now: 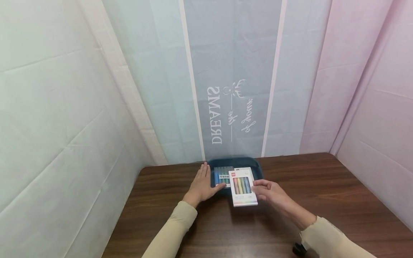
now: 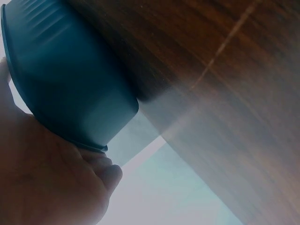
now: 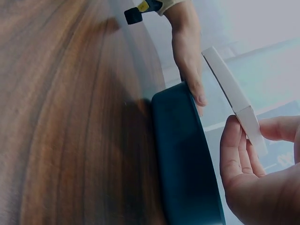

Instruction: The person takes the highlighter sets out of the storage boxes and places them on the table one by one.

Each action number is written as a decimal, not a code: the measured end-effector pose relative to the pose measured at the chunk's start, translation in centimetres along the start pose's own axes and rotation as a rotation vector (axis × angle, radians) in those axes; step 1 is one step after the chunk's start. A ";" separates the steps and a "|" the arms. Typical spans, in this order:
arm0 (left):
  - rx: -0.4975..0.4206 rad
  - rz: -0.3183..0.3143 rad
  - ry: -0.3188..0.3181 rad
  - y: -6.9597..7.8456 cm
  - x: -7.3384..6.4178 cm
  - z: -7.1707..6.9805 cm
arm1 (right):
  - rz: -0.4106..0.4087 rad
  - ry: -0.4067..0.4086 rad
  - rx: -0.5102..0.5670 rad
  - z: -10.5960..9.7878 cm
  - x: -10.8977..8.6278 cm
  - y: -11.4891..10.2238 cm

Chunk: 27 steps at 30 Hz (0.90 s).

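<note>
A dark teal plastic bin [image 1: 255, 164] sits at the table's back edge. My right hand [image 1: 272, 195] pinches the right side of a white box [image 1: 244, 200], whose window shows several coloured sticks. In the right wrist view that box [image 3: 227, 84] is seen edge-on, raised above the bin [image 3: 185, 154], thumb on one face and fingers on the other. My left hand [image 1: 200, 184] rests at the bin's left rim, fingers straight and thumb reaching over the inside. A blue-green pack [image 1: 222, 171] with a white label lies in the bin; another white box [image 1: 242, 168] is partly hidden behind the held one.
The brown wooden table [image 1: 174, 179] carries the bin. A printed cloth backdrop [image 1: 232, 53] hangs right behind its back edge, with pale cloth on both sides. A black device [image 1: 299, 249] shows by the right sleeve.
</note>
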<state>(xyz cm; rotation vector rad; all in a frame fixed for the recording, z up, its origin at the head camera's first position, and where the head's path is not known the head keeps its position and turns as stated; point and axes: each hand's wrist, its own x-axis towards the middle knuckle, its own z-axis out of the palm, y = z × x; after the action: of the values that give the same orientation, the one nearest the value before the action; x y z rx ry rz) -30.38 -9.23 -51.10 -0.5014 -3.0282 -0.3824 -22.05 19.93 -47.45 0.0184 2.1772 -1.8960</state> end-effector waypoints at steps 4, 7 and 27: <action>-0.005 -0.006 -0.006 0.1 -0.1 0.0 | 0.011 -0.023 0.012 0.3 -0.4 0.3; -0.006 -0.004 -0.005 0.1 -0.2 -0.1 | 0.017 -0.038 0.022 0.7 -0.6 0.5; 0.018 0.027 0.002 0.0 -0.2 -0.2 | -0.003 -0.185 0.099 2.4 -2.4 2.0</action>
<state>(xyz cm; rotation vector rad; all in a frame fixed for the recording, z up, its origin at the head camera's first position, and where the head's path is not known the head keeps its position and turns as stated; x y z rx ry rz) -30.18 -9.34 -50.91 -0.5396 -3.0164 -0.3536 -18.96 18.21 -49.18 -0.1371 1.9631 -1.9225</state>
